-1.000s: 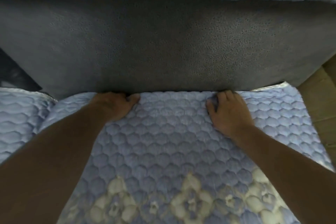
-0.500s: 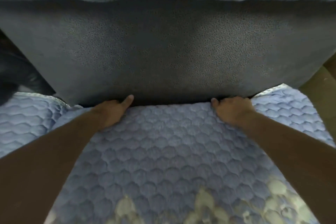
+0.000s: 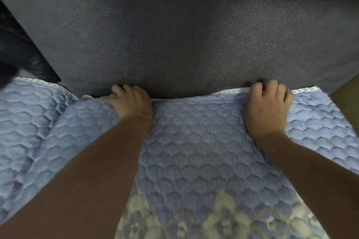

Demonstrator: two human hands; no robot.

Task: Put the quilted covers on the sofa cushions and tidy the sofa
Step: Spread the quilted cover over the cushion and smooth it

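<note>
A light blue quilted cover (image 3: 194,145) with a pale floral band near me lies over the seat cushion. Its back edge meets the dark grey back cushion (image 3: 174,35), which stands upright behind it. My left hand (image 3: 130,103) presses the cover's back edge at the crease, fingers curled down into the gap. My right hand (image 3: 269,106) grips a bunched fold of the same edge further right, knuckles up. The fingertips of both hands are partly hidden in the crease.
A second quilted cover (image 3: 23,122) covers the neighbouring seat on the left. Dark leather of the sofa (image 3: 21,58) shows at the far left. A brown surface (image 3: 347,106) appears at the right edge.
Both hands have slid outward and a bit nearer along the back edge, and their fingers have curled in. The right hand now bunches the cover. The view has moved closer.
</note>
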